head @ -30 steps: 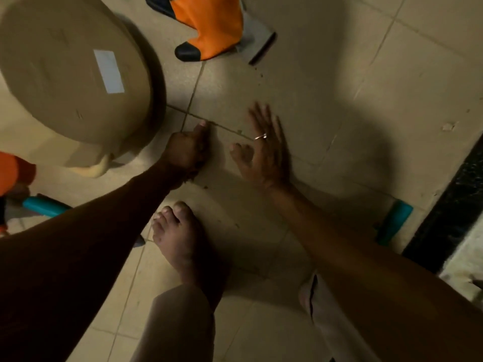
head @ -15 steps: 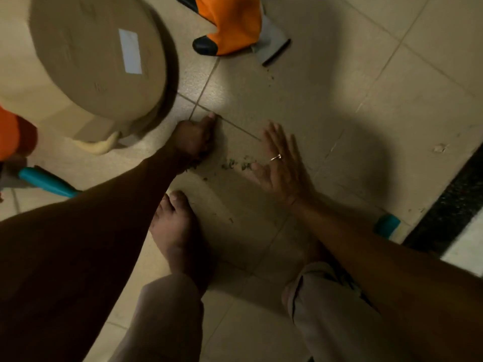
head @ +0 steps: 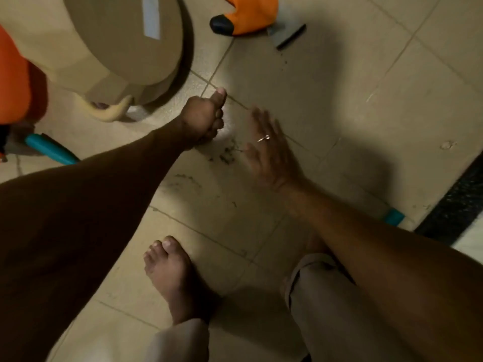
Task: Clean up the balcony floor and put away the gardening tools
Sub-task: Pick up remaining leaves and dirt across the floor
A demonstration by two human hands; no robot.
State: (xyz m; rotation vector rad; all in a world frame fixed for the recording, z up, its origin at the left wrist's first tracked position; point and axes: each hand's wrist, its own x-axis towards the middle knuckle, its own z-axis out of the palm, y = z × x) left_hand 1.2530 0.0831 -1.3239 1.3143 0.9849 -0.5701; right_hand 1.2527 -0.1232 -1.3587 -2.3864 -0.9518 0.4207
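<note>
The left hand (head: 202, 118) is curled into a fist with the thumb stuck out, its edge on the tiled floor (head: 339, 87). The right hand (head: 271, 158) lies flat with straight fingers (blurred, a ring on one). Dark soil crumbs (head: 227, 155) sit between them, just beside the right thumb. A teal-handled tool (head: 49, 150) lies left of the left forearm. A second teal handle (head: 393, 216) shows beside the right forearm.
</note>
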